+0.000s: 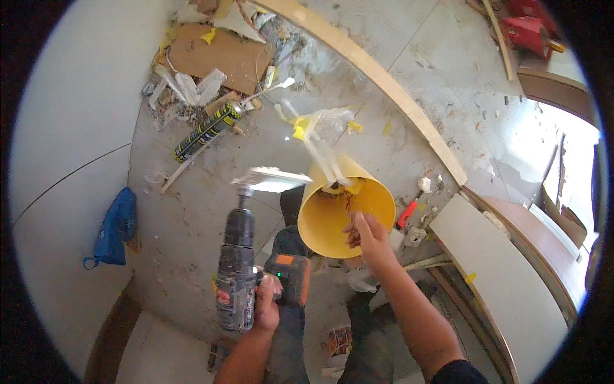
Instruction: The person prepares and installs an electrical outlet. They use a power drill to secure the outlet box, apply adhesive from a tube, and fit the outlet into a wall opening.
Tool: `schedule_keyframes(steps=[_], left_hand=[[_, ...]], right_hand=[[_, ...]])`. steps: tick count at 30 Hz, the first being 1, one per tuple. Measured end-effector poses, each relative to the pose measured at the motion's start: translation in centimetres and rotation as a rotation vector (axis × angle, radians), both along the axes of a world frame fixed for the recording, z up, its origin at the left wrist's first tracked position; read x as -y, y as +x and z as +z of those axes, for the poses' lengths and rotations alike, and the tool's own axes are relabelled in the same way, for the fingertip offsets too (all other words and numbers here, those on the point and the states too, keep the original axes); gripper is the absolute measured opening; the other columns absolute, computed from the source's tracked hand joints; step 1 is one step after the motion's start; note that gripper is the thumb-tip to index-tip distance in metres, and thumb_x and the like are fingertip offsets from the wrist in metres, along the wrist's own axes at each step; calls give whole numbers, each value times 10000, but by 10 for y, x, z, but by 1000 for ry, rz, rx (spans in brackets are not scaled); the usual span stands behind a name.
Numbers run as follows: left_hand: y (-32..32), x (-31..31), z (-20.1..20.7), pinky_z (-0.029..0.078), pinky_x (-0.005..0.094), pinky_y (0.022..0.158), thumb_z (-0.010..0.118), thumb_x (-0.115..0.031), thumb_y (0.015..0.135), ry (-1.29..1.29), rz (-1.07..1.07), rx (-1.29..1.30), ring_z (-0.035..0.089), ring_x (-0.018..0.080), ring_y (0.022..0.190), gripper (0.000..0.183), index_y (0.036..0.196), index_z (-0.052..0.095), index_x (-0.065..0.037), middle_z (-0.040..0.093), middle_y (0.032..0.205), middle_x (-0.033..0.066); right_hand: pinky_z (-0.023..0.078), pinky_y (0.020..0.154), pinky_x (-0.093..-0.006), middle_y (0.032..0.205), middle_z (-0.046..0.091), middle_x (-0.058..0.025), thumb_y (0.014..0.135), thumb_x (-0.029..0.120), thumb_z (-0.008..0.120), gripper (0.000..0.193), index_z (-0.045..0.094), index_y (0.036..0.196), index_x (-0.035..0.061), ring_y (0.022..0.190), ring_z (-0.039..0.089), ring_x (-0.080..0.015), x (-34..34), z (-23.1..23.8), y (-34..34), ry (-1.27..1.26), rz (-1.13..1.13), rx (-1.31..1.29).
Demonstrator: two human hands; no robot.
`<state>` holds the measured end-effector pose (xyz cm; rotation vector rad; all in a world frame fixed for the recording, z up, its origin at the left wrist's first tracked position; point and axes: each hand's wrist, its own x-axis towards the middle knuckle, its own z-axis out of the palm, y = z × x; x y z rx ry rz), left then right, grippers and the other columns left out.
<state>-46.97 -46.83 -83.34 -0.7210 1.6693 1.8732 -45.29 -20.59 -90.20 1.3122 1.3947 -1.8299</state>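
Observation:
My left hand (267, 306) is wrapped round the handle of a dark, dusty cordless drill (236, 275), whose bit end points away from me. A battery pack with an orange patch (289, 279) sits at the drill's base. Just beyond the chuck is a flat white piece (272, 180), blurred; I cannot tell if the bit touches it. Over the mouth of a yellow bucket (316, 224) hovers my right hand (366, 238), its fingers curled together; what they hold, if anything, is hidden. Some debris (336, 189) lies inside the bucket.
A clear plastic bag (326, 131) lies against the bucket's far side. Far left are a spray foam can (208, 131) and a cardboard sheet (214, 57) amid rubble. A curved wooden strip (384, 80) crosses the floor. A red-handled tool (407, 214) and white panel (486, 256) lie right.

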Motion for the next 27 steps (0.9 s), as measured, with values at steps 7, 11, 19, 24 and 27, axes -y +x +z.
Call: schedule_keyframes(steps=[7, 11, 19, 24, 27], left_hand=[[121, 19, 59, 454, 314, 749, 613, -277, 1009, -11, -543, -167, 533, 159, 802, 253, 1150, 595, -68, 595, 911, 24], [127, -39, 216, 518, 352, 764, 767, -322, 887, -95, -683, -316, 614, 194, 860, 390, 1172, 670, -73, 665, 982, 33], [302, -41, 333, 539, 401, 867, 672, -267, 992, 6, -829, -447, 691, 268, 927, 277, 1152, 692, -42, 735, 1043, 98], [367, -25, 337, 529, 402, 850, 660, -303, 1015, -109, -933, -371, 675, 253, 944, 291, 1143, 686, -43, 722, 1028, 104], [383, -7, 319, 525, 406, 844, 658, -317, 1018, -85, -1041, -149, 678, 257, 957, 305, 1135, 679, -36, 720, 1030, 110]], right_hand=[[317, 1160, -481, 1592, 410, -175, 944, 728, 525, 995, 374, 1560, -39, 1447, 391, -300, -53, 188, 67, 117, 0, -560], [228, 1225, -464, 1623, 369, -190, 856, 748, 624, 1126, 300, 1600, -32, 1498, 333, -296, -85, 305, 141, 121, 313, -734], [470, 995, -362, 1225, 607, -109, 1006, 204, 676, 509, 474, 1446, 47, 1165, 580, -207, -68, 416, 337, 154, 341, -669], [521, 749, -338, 960, 661, -89, 991, 107, 666, 239, 609, 1213, 40, 852, 642, -176, -23, 408, 415, 635, 195, -608], [549, 689, -400, 900, 677, -165, 969, 139, 697, 196, 655, 1129, 35, 767, 690, -315, -1, 376, 446, 1072, 297, -710]])
